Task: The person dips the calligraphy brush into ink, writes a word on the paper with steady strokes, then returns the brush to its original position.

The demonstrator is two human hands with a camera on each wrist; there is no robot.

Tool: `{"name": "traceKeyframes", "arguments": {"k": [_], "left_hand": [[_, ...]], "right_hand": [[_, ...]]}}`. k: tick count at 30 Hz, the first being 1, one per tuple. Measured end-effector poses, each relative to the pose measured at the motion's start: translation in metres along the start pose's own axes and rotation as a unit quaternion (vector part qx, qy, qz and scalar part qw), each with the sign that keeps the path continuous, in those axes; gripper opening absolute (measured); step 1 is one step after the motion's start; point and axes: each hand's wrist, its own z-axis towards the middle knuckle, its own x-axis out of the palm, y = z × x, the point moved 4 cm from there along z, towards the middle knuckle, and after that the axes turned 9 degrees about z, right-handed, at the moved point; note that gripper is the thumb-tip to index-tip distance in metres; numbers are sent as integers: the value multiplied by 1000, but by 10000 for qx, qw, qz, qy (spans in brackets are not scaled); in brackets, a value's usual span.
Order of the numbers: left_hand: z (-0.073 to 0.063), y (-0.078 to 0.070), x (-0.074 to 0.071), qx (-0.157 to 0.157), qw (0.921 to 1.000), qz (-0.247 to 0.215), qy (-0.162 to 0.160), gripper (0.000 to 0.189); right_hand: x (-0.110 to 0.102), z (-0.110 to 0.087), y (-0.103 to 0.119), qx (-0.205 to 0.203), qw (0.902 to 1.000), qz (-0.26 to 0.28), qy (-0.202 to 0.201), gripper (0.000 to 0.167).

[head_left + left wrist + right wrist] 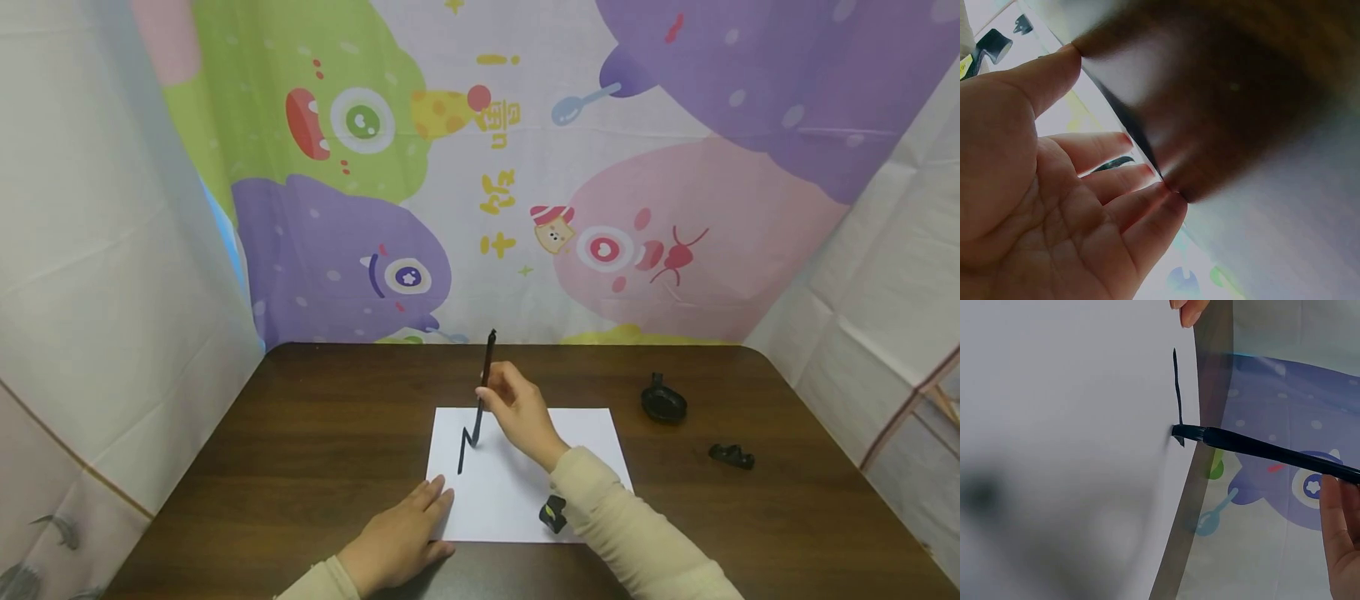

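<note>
Right hand [522, 414] pinches brush [488, 358]; outstretched left hand [399, 533] touches paper [504, 496].

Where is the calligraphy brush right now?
In the head view, the calligraphy brush is pinched in the right hand, its bristles beside the black stroke on the upper left part of the white paper.

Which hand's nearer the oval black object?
Right. The right hand holds the brush over the paper, left of the oval black object; the left hand is farther left, at the paper's near-left corner.
</note>
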Motion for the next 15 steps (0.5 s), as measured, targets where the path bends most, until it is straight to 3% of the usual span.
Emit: {"name": "traceKeyframes", "arguments": {"k": [15], "left_hand": [[0,-1,-1,-10,9999,90,-93,67]], "right_hand": [[-7,-12,5,84,9998,59,173,18]]}}
